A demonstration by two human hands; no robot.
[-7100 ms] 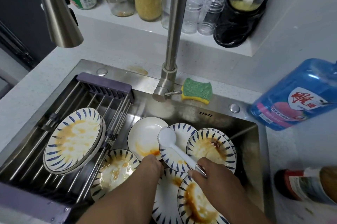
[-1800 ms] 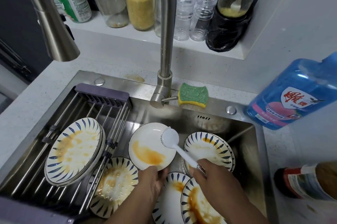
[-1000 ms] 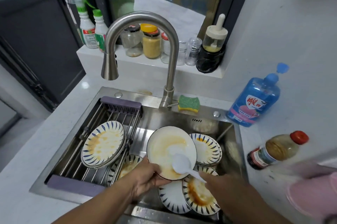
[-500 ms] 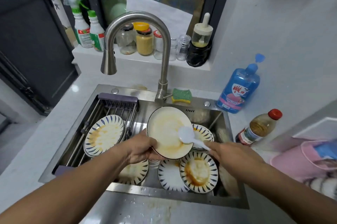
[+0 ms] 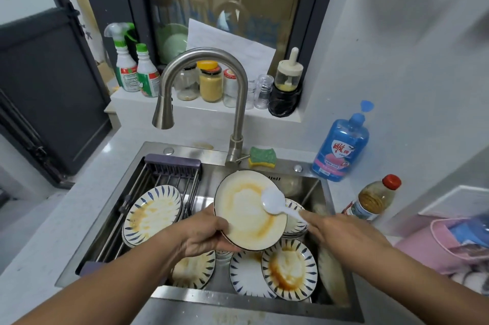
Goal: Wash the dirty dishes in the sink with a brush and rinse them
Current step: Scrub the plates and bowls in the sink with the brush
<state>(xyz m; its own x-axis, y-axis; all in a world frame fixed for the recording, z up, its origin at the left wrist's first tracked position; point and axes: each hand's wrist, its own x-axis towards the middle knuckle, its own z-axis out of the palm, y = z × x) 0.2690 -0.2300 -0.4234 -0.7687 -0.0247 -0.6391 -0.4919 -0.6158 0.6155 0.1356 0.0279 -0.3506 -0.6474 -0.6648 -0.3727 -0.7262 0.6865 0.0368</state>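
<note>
My left hand [image 5: 203, 234] grips the lower left rim of a white plate [image 5: 246, 214] smeared with orange sauce, held tilted above the steel sink [image 5: 332, 298]. My right hand [image 5: 341, 232] holds the handle of a white dish brush [image 5: 275, 204], whose round head lies on the plate's upper right face. Below them several blue-striped dirty plates [image 5: 289, 270] lie on the sink floor. Another stained striped plate [image 5: 152, 214] leans in the wire rack [image 5: 169, 173] on the sink's left side.
The curved steel tap [image 5: 238, 102] rises behind the sink, no water visible. A green sponge [image 5: 263, 156] lies on the back rim. A blue soap bottle [image 5: 341, 150] and a sauce bottle [image 5: 374, 199] stand on the right counter. Jars and spray bottles line the window ledge.
The view has pulled back and up. My left hand has raised the white plate a little higher over the sink, and the brush head has shifted toward the plate's upper right.
</note>
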